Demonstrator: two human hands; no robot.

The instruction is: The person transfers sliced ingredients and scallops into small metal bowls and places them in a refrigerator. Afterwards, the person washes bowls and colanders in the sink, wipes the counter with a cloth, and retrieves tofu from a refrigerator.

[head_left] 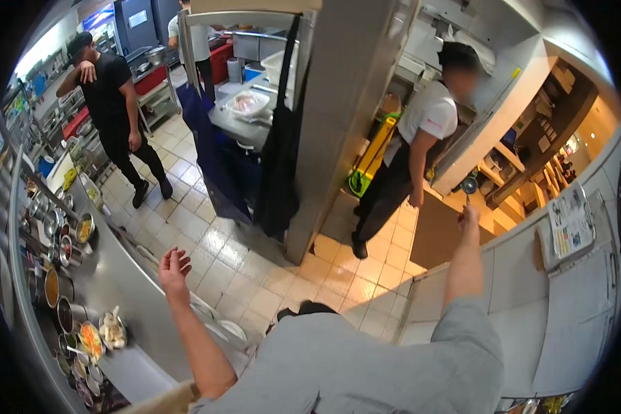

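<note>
My left hand [175, 272] is raised beside the steel counter [127, 293], its fingers loosely bent and apart with nothing in them. On the right, my right arm reaches forward, and my right hand [469, 217] is closed on the thin handle of what looks like a small ladle [469, 185], its dark round bowl pointing up and away from me. To the left of my left hand, the counter holds a bowl of pale chunks [112, 330], a bowl of shredded orange and white food [90, 340] and a pot of orange liquid [52, 287].
A co-worker in a white shirt [428, 114] stands ahead on the right, by a yellow floor sign [374, 152]. Another in black [110, 96] stands at the left; a third is partly hidden behind. Dark aprons [279, 159] hang on a pillar [338, 103]. White cabinets [517, 283] line my right.
</note>
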